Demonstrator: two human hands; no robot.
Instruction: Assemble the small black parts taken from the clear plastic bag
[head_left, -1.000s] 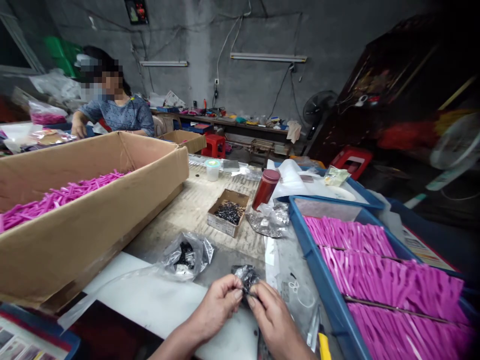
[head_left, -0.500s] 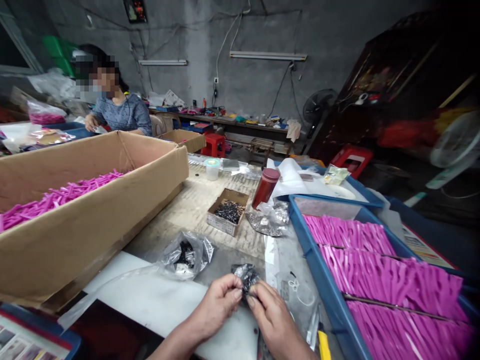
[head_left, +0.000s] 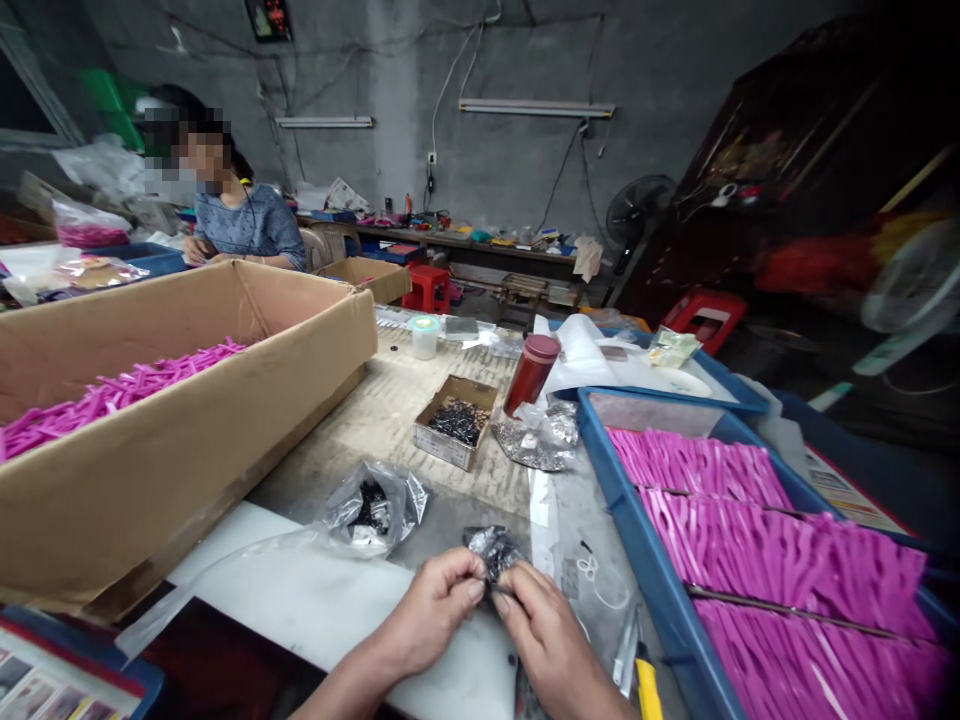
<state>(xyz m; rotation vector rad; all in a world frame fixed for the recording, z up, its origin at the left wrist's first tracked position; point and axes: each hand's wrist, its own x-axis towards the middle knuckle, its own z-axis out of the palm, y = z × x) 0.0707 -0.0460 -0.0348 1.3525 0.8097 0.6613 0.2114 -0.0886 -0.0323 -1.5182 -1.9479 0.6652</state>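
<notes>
My left hand (head_left: 444, 598) and my right hand (head_left: 541, 622) meet above the near edge of a white sheet (head_left: 330, 605). Both are closed in a pinch on a small clear plastic bag (head_left: 491, 546) with dark contents, gripping its near end between thumbs and fingertips. Beyond my left hand lies an opened clear plastic bag (head_left: 373, 515) holding small black pieces. Farther off, a small cardboard box (head_left: 444, 450) contains many tiny black parts. A bag of small grey pieces (head_left: 536, 440) rests beside it, next to a dark red canister (head_left: 531, 375).
A long cardboard box (head_left: 300, 370) with pink strips stands at left. A blue tray (head_left: 660, 590) with rows of pink pieces is at right. A yellow-handled cutter (head_left: 648, 690) and white string (head_left: 589, 568) lie near my right hand. Another person (head_left: 247, 225) sits at far left.
The other person's head has shifted slightly left and their visible hand has moved a little. My hands keep nearly the same pose on the small bag.
</notes>
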